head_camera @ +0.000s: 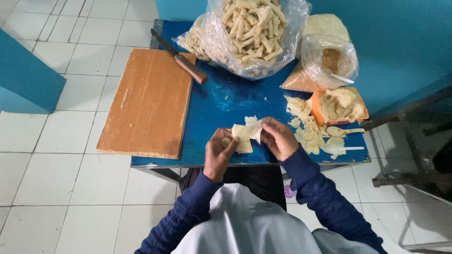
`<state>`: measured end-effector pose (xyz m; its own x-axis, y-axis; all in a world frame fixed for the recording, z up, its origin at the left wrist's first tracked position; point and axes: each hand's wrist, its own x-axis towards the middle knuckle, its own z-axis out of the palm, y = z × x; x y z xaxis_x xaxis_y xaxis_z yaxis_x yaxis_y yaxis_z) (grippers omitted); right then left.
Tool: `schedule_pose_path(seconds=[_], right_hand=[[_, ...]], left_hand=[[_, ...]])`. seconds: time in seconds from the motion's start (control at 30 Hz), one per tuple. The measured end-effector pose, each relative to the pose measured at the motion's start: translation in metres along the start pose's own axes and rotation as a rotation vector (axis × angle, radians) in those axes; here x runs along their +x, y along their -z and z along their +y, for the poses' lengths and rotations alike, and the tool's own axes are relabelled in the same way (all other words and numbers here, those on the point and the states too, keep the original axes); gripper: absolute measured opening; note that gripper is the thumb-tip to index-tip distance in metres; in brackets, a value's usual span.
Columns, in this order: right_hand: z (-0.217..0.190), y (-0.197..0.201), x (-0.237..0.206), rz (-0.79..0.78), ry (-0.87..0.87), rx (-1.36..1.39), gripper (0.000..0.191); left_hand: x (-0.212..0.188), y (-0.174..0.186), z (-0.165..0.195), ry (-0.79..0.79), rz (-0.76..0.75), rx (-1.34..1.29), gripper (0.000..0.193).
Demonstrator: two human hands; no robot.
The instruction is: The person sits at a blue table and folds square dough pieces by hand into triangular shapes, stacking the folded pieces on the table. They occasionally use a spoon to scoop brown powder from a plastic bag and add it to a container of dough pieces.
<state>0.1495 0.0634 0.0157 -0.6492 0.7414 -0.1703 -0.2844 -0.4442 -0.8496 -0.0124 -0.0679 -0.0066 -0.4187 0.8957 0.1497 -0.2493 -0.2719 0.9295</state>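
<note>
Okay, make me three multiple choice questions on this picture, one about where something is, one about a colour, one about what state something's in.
1. Where does the knife lie?
A. across the top corner of the wooden board
B. in the orange tray
C. on the floor

2. What colour is the table top?
A. white
B. blue
C. green

3. How is the pale wrapper held?
A. flat on the board
B. between both hands above the table edge
C. inside the bag

Answers: 1 A, its brown handle rests on the board's corner. 2 B, glossy blue shows around everything. 3 B, the left hand and right hand pinch it.
</note>
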Motion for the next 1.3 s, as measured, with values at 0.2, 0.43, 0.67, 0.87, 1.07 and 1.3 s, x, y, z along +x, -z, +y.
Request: schedule_pose_path(seconds=[0.2,0.43,0.67,0.87,1.07,1.3], right_hand=[[-0.035,0.023,0.023,0.071,0.128,0.065,0.006],[-0.034,0.003,0.029,0.204,0.881,-1.441,0.007],[-0.030,-0.019,-0.001,-0.012,0.772,-1.355,0.023],[-0.005,-0.050,-0.042,-0.046,0.737,-1.215,0.035],[0.012,-0.023,-0.015,0.007,0.446,-0.958,0.018],[-0.023,0.027,0.024,0.013,-0.110,-0.094,0.019]], left_hand=[[-0.002,0.008,-0.002,0.081,0.019,-0.044,0.013],[-0.004,0.011,0.001,0.006,0.017,-0.097,0.013],[-0.008,0.010,0.008,-0.079,0.009,0.003,0.018],[-0.012,-0.001,0.015,-0.145,0.019,0.299,0.009],[-0.010,0.000,0.029,-0.224,0.004,0.492,0.017],[-0.013,0.016,0.037,-0.243,0.076,0.549,0.032]])
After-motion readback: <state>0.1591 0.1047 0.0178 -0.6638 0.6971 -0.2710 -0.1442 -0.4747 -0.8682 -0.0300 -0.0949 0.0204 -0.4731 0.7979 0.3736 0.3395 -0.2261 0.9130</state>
